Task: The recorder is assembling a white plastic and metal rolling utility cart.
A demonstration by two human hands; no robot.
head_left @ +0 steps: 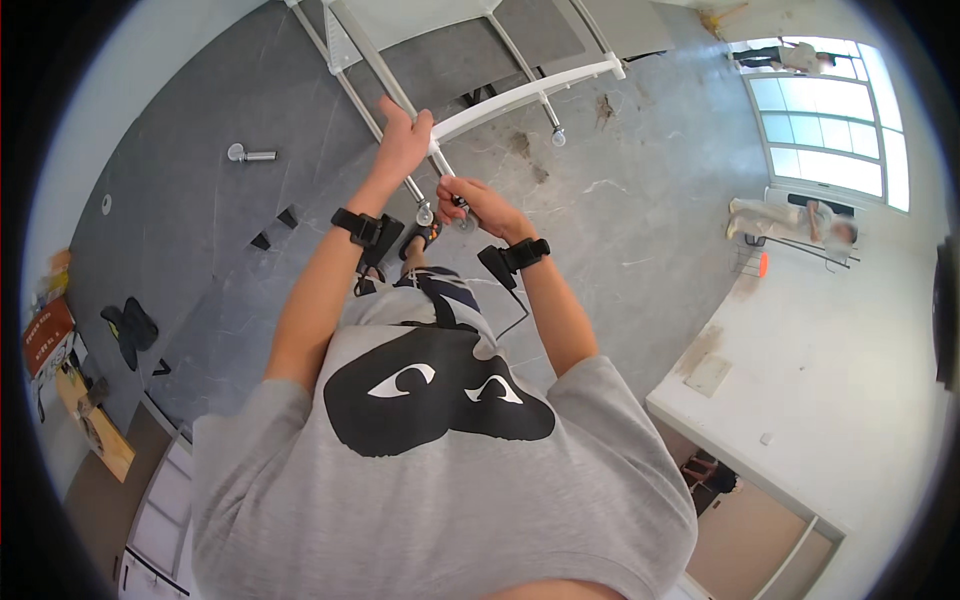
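A rack with silver metal tubes and a white curved end bar (520, 100) stands in front of me at the top. My left hand (403, 145) is closed around the rack's frame (375, 65) at the corner where the white bar meets a tube. Lower down, my right hand (482, 207) has its fingers wrapped around the end of a short silver caster leg (441, 165) below that corner; its wheel is partly hidden behind the fingers. Beside it, another leg ends in a caster wheel (424, 213). A third caster leg (554, 122) hangs from the white bar's far side.
A loose caster leg (252, 154) lies on the grey floor at left, near small black pieces (287, 217). Black shoes (130, 330) sit farther left. Two people (795, 57) are at the far right, one beside a wall. My feet are right below the rack.
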